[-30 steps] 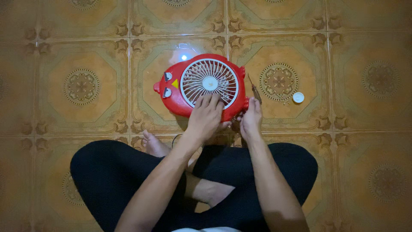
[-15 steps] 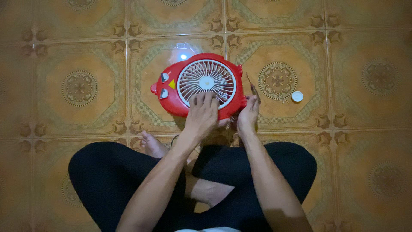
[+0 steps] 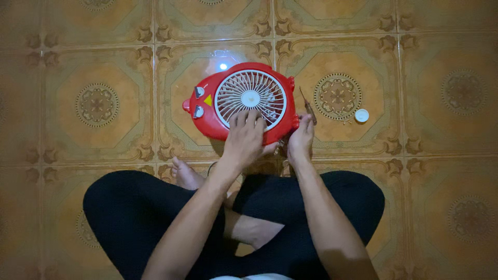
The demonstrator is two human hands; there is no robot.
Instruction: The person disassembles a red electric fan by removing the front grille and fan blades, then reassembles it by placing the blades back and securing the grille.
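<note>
The person sits cross-legged on a patterned tile floor [image 3: 104, 103], both arms stretched forward to a small red fan [image 3: 207, 119] shaped like a bird, lying flat on the tiles just ahead of the knees. The left hand [image 3: 245, 139] rests palm-down on the near edge of the fan, fingers spread loosely over the lower rim of the white round grille [image 3: 250, 98]; it presses on the fan rather than closing round anything. The right hand [image 3: 301, 140] sits just to the right of it, at the fan's near right corner, fingers curled against the red casing, though whether it grips the edge or pinches something small there I cannot tell. Just beyond the right hand's fingertips, beside the fan's right edge, lies a thin screwdriver [image 3: 308, 105] on the tiles, apart from the hand. Farther out to the right of that hand sits a small white round cap [image 3: 361, 115]. A bare foot [image 3: 185, 175] shows below the left wrist, tucked against black trousers [image 3: 129, 212].
</note>
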